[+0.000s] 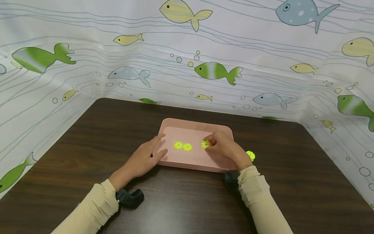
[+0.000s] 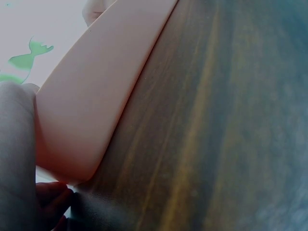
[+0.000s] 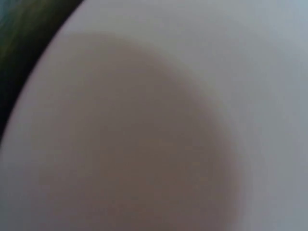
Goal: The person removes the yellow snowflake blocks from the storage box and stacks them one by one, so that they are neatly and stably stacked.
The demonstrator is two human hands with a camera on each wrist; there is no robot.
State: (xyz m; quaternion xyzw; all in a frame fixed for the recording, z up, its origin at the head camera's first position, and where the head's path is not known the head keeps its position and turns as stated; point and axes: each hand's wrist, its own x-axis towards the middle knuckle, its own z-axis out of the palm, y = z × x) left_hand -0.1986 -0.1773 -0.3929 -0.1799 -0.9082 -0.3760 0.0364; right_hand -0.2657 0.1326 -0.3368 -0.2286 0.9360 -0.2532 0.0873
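A shallow pink tray (image 1: 182,158) lies on the dark wooden table. My left hand (image 1: 145,156) holds its left end, the thumb reaching over the rim; in the left wrist view, curled fingers (image 2: 50,199) show at the tray's corner. Over the tray's right half, my right hand (image 1: 224,146) pinches a yellow notched disc (image 1: 203,144) between thumb and index finger, close above the tray floor. Two more such discs, one on the left (image 1: 178,145) and one overlapping its right edge (image 1: 187,147), lie side by side in the middle. The right wrist view is blurred.
Just outside the tray's right side, yellow pieces (image 1: 250,156) sit on the table, partly hidden by my right forearm. A white curtain with printed fish (image 1: 216,71) surrounds the table (image 1: 292,156) at the back and sides. Black wrist devices (image 1: 130,198) hang under both wrists.
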